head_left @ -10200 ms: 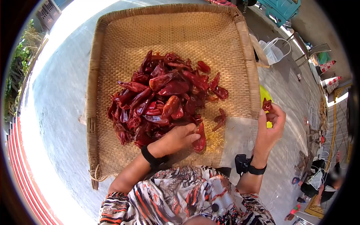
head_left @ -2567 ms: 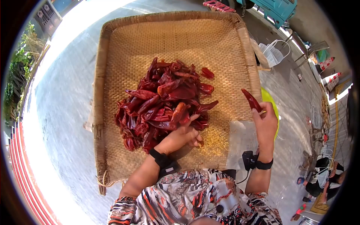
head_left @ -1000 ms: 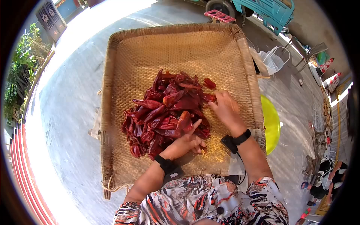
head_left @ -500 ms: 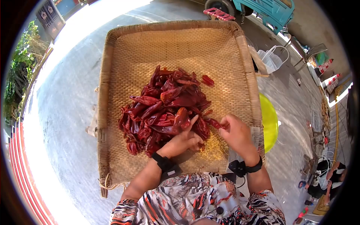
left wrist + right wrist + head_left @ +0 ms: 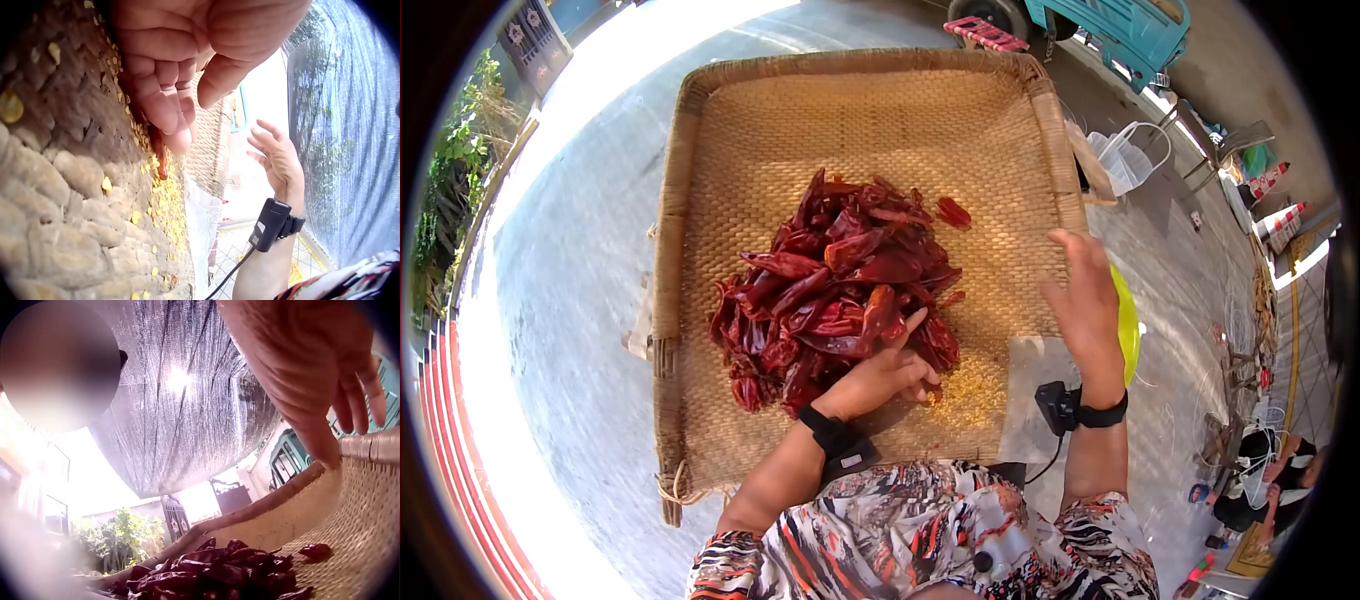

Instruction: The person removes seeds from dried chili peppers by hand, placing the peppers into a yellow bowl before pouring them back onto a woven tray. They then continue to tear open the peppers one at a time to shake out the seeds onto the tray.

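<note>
Dried red chili peppers (image 5: 825, 285), too overlapped for me to count, form one heap in one woven tray (image 5: 880, 110); on my head view, one loose chili pepper (image 5: 953, 213) lies near it. One left hand (image 5: 880, 380) lies at the heap's lower right edge, one right hand (image 5: 1092, 305) over the tray's right side.

Left wrist view: I note one red chili piece (image 5: 162, 167) by the left fingertips, beside scattered yellow seeds (image 5: 169, 209); whether it is pinched, I cannot tell.

Right wrist view: right fingers stand spread near the rim.

The head view faces down; low, close wrist views share its basket (image 5: 880, 125).
</note>
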A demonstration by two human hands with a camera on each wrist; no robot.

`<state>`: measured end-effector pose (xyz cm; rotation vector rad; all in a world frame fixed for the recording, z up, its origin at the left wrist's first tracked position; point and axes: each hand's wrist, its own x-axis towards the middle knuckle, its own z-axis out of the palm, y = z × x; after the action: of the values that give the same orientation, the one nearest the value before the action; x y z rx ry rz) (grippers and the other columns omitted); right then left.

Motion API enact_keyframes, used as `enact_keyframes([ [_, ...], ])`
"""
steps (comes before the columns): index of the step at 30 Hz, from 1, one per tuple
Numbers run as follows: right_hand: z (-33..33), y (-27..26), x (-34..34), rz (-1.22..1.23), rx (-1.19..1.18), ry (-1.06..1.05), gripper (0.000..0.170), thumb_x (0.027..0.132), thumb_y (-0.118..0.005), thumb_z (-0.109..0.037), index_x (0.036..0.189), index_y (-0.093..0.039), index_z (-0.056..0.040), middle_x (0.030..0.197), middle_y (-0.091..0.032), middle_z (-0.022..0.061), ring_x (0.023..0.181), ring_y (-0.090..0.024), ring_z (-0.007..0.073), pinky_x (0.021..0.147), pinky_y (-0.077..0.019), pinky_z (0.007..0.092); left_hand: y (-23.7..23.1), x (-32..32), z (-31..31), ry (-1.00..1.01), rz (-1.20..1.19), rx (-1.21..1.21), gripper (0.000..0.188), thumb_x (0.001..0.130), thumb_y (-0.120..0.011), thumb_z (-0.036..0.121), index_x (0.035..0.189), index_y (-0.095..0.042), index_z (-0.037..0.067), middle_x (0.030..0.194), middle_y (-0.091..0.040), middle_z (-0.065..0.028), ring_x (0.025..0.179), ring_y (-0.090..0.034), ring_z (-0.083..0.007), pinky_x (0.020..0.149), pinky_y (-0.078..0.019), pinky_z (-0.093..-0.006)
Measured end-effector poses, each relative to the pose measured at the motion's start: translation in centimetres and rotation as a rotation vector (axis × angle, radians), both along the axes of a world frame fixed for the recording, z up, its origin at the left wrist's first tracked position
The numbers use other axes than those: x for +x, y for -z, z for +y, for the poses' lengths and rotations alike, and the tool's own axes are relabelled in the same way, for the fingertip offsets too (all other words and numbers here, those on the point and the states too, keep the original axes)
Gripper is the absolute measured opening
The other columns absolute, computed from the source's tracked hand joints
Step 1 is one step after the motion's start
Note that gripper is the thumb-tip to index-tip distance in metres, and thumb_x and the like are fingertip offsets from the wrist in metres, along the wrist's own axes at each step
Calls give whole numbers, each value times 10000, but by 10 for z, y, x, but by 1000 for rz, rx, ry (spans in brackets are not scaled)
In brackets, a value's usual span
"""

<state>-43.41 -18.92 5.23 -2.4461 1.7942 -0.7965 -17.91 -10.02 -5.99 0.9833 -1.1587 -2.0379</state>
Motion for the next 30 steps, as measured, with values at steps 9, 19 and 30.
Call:
enact_keyframes([
  [9,-72,72,74,134,119,-284,382,822,-666,-104,1197,-596,-91,1277,-525,156,1155,-520,355,978,-429,436,2,1,0,-17,54,5,748,1021,-493,222,1560,23,165,1011,-642,-57,795,-621,-105,746,-497,-237],
  [19,-34,73,67,-2,129,-298,389,790,-659,-63,1175,-602,-72,1314,-512,184,1222,-475,374,1022,-390,465,8,2,2,-4,100,53,768,1022,-516,244,1562,26,191,1026,-652,-49,827,-613,-89,793,-485,-243],
  [30,-44,85,78,-141,284,-408,479,781,-669,-100,1249,-568,-93,1298,-535,162,1217,-484,340,1032,-387,439,10,2,0,-34,72,-20,722,1023,-482,224,1557,-5,133,998,-643,-76,767,-626,-121,726,-513,-251],
])
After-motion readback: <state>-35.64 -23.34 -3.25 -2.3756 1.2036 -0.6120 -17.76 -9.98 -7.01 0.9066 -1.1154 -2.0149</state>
